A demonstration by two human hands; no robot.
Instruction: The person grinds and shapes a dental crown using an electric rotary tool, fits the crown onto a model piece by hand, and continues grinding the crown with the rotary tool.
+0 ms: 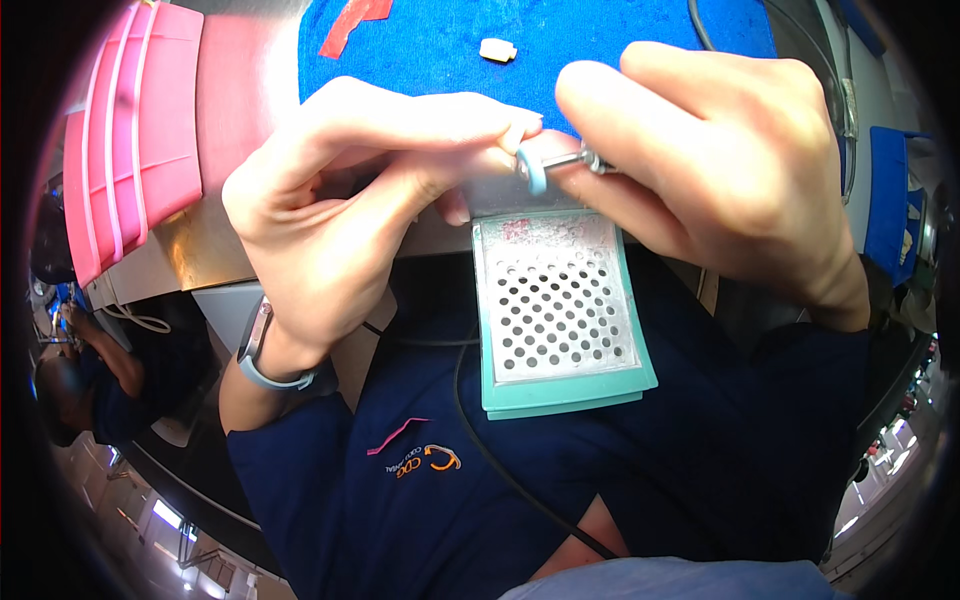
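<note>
My left hand point(360, 180) is closed, with thumb and fingertips pinching a small whitish piece point(521, 130) mostly hidden by the fingers. My right hand point(720, 150) is wrapped round a rotary handpiece, whose thin metal shank point(565, 161) points left out of the fist. On the shank's end sits a light blue polishing wheel point(535, 171), right beside the left fingertips. Whether the wheel touches the piece I cannot tell. Below both hands lies a perforated metal plate point(555, 310) in a teal frame.
A blue cloth point(420, 50) covers the bench beyond my hands, bearing a small cream-coloured piece point(497, 49) and a red strip point(352, 25). A pink ribbed tray point(130, 130) stands at the left. A black cable point(470, 420) crosses my shirt. Another person point(100, 370) sits far left.
</note>
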